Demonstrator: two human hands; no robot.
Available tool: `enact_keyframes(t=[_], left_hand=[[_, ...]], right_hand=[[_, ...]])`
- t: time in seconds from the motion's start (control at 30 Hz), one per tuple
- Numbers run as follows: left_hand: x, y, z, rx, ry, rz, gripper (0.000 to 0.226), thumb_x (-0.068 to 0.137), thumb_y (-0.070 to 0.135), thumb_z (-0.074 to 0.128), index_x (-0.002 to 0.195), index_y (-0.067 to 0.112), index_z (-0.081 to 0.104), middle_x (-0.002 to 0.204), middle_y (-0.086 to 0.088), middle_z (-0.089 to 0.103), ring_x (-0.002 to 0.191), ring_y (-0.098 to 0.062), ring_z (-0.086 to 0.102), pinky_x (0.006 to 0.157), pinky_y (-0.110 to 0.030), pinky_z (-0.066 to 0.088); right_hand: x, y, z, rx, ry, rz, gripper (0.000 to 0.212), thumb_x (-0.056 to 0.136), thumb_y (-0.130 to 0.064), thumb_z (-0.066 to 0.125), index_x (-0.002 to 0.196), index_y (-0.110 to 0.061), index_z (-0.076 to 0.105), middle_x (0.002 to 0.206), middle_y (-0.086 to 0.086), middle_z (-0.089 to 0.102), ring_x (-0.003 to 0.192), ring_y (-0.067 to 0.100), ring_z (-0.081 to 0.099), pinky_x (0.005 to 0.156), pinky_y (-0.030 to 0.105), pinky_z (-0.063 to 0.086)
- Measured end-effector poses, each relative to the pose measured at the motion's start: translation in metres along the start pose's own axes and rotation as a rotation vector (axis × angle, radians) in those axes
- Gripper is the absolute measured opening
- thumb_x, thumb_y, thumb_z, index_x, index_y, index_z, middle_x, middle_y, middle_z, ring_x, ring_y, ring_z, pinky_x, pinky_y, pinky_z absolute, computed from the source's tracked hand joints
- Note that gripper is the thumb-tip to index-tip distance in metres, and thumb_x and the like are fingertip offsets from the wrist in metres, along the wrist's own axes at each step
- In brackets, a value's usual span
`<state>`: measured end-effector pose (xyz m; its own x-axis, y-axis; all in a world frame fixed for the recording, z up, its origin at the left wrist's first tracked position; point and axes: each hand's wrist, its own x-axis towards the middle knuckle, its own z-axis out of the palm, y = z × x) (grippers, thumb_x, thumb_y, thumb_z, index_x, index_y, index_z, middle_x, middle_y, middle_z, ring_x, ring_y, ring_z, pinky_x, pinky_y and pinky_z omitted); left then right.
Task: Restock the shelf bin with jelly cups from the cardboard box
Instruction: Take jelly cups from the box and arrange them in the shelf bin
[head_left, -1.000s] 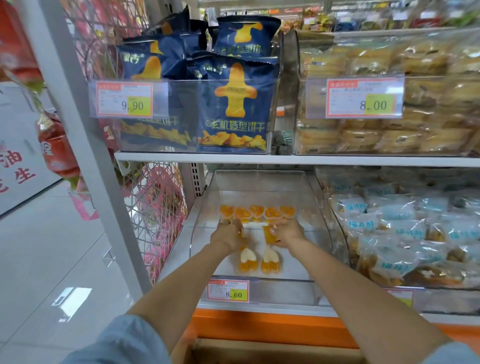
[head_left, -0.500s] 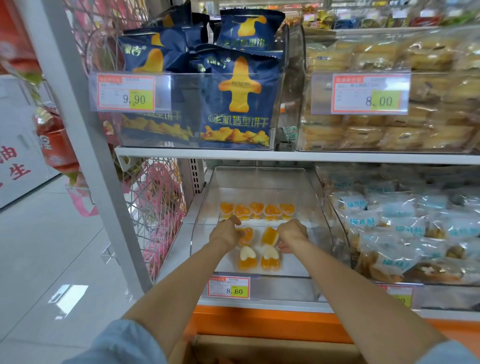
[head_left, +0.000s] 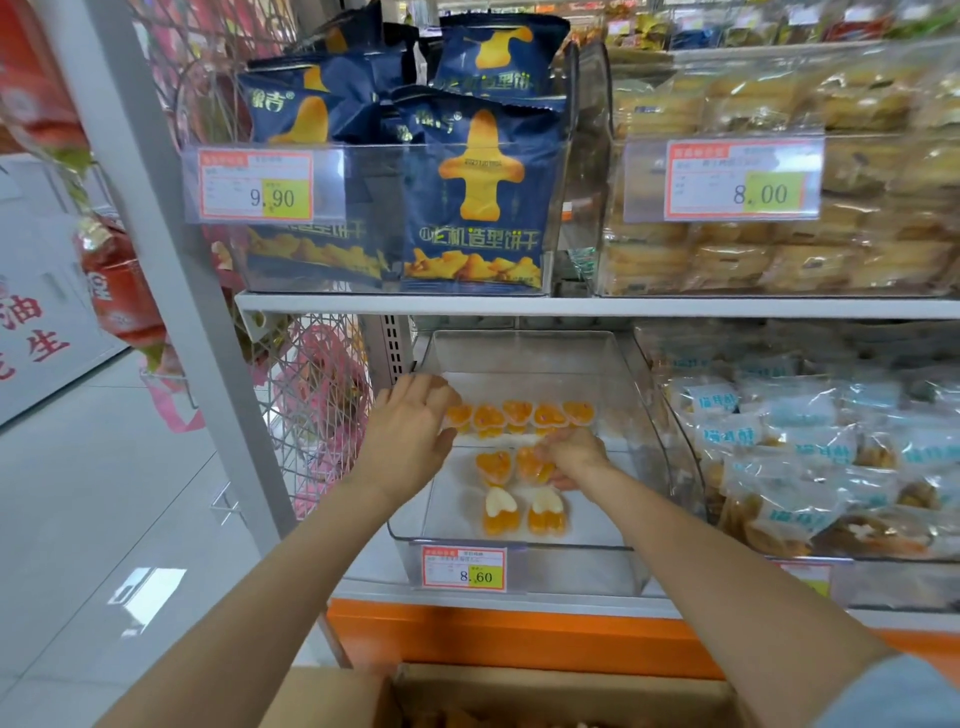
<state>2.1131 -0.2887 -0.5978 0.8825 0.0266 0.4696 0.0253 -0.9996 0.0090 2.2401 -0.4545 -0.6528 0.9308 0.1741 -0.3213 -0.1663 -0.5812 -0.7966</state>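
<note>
Centre frame, the left hand (head_left: 410, 434) hovers with fingers loosely straight over the shelf bin (head_left: 571, 569); the right hand (head_left: 574, 457) curls round a jelly cup (head_left: 525, 467) inside.

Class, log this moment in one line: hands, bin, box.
left hand: open, over back row's left end | right hand: fingers curled on jelly cup, middle row | shelf bin: part-filled | cardboard box: below

Shop, likely supermarket, price tags (head_left: 255, 184), stocked shelves (head_left: 623, 306)
</note>
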Motion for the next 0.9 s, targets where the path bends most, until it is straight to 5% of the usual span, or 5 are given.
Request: enact_keyframes(t=[0.2, 0.37, 0.53, 0.77, 0.9], left_hand=[[-0.034, -0.017, -0.001, -0.188, 0.077, -0.238, 0.047, 0.08, 0.016, 0.07, 0.123, 0.006, 0.054, 0.117, -0.017, 0.054, 0.108, -0.038, 0.049, 0.086, -0.044, 0.043], [-0.066, -0.014, 0.007, -0.508, 0.102, -0.354, 0.051, 0.084, 0.041, 0.057, 0.13, 0.021, 0.049, 0.121, 0.001, 0.052, 0.11, -0.018, 0.05, 0.085, -0.032, 0.042], [-0.081, -0.014, 0.015, -0.693, 0.05, -0.324, 0.055, 0.074, 0.064, 0.043, 0.124, 0.043, 0.039, 0.115, 0.016, 0.049, 0.097, 0.003, 0.051, 0.078, -0.021, 0.041], [-0.085, -0.011, 0.024, -0.735, 0.083, -0.319, 0.058, 0.082, 0.045, 0.049, 0.137, 0.039, 0.032, 0.119, 0.017, 0.053, 0.093, 0.001, 0.058, 0.079, -0.021, 0.048], [-0.086, -0.012, 0.027, -0.754, 0.092, -0.332, 0.058, 0.082, 0.043, 0.049, 0.138, 0.038, 0.033, 0.119, 0.016, 0.054, 0.09, 0.004, 0.058, 0.077, -0.02, 0.048]], right_hand=[[-0.004, 0.002, -0.001, -0.619, 0.254, -0.321, 0.033, 0.09, -0.023, 0.059, 0.121, -0.011, 0.06, 0.125, 0.012, 0.056, 0.117, 0.031, 0.052, 0.091, 0.032, 0.044], [-0.01, -0.012, 0.011, -0.797, -0.134, -0.607, 0.055, 0.082, -0.05, 0.064, 0.133, -0.03, 0.052, 0.143, -0.001, 0.044, 0.137, 0.025, 0.031, 0.113, 0.036, 0.019], [-0.005, -0.02, 0.015, -0.903, -0.161, -0.618, 0.061, 0.077, -0.053, 0.068, 0.133, -0.035, 0.05, 0.139, -0.005, 0.049, 0.131, 0.02, 0.039, 0.107, 0.034, 0.028], [-0.007, -0.036, 0.031, -0.998, -0.2, -0.619, 0.063, 0.077, -0.063, 0.062, 0.129, -0.028, 0.053, 0.132, 0.0, 0.055, 0.12, 0.023, 0.049, 0.085, 0.03, 0.037], [-0.012, -0.041, 0.047, -1.152, -0.232, -0.597, 0.08, 0.074, -0.066, 0.063, 0.138, -0.021, 0.045, 0.14, 0.006, 0.044, 0.124, 0.026, 0.045, 0.094, 0.034, 0.039]])
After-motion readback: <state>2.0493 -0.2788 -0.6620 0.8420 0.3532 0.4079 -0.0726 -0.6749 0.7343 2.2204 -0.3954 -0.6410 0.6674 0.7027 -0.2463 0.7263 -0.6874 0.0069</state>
